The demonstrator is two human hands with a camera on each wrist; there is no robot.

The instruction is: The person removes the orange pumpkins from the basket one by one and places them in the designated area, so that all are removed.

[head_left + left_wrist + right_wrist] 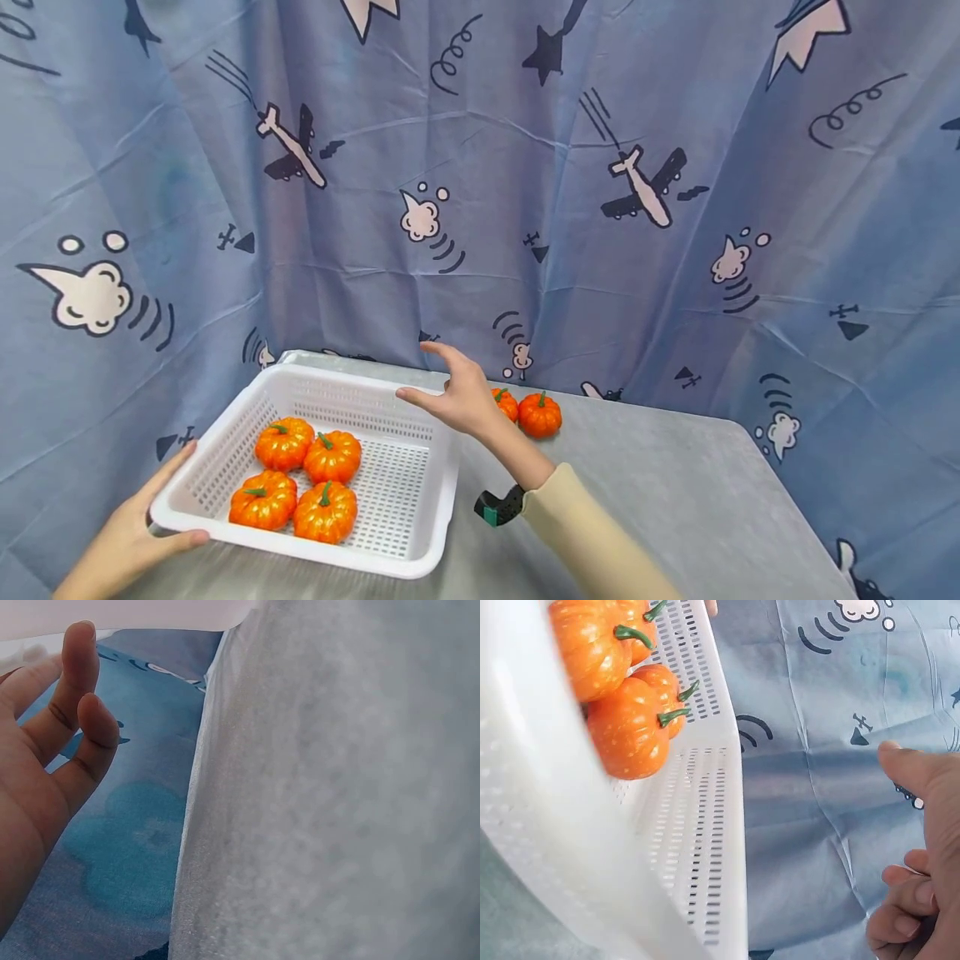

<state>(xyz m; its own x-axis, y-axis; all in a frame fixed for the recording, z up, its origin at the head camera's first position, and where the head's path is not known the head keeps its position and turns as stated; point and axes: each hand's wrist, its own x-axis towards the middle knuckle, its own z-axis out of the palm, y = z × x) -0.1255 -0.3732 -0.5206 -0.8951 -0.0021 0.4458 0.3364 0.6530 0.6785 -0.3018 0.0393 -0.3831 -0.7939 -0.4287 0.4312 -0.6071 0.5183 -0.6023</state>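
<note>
A white perforated plastic basket (390, 570) stands on the grey table, with several small orange toy pumpkins (326, 512) with green stems inside. My left hand (131, 529) spans its near left corner, thumb along the front rim and straight fingers by the left side. In the left wrist view, two bent fingers (97, 727) of that hand hang below the basket's pale edge. My right hand (468, 400) is at the far right corner, thumb and index spread apart with nothing between them. The right wrist view shows it beside the basket wall (705, 862), apart from it.
Two more orange pumpkins (540, 415) sit on the table (637, 483) behind the right wrist, one partly hidden. A blue patterned curtain (487, 208) hangs along the table's back and sides. A black strap (498, 506) is by the right sleeve.
</note>
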